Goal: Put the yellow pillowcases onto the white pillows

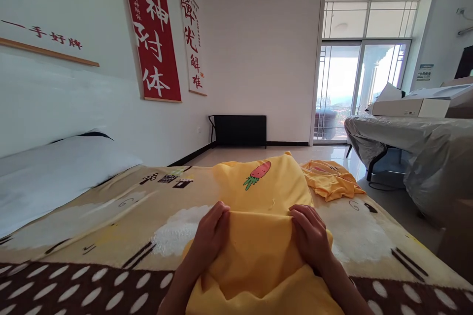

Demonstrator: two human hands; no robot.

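Observation:
A yellow cloth (258, 246) with a carrot print near its far end stretches across the bed in front of me. My left hand (213, 229) is closed on a raised fold at its left side. On the right side of the same fold, my right hand (310, 231) grips the fabric with bent fingers. The fold between both hands is pulled into a straight, taut edge. The near part of the cloth droops in loose creases toward me. Beyond the right hand lies a crumpled yellow-orange garment (330, 179) with a printed design.
The bed has a beige patterned blanket (133, 226) with a brown polka-dot border. A white pillow (66, 172) lies at left. A plastic-covered table (402, 142) with boxes stands at right. A folded black frame (240, 130) leans against the far wall beside sliding glass doors (362, 88).

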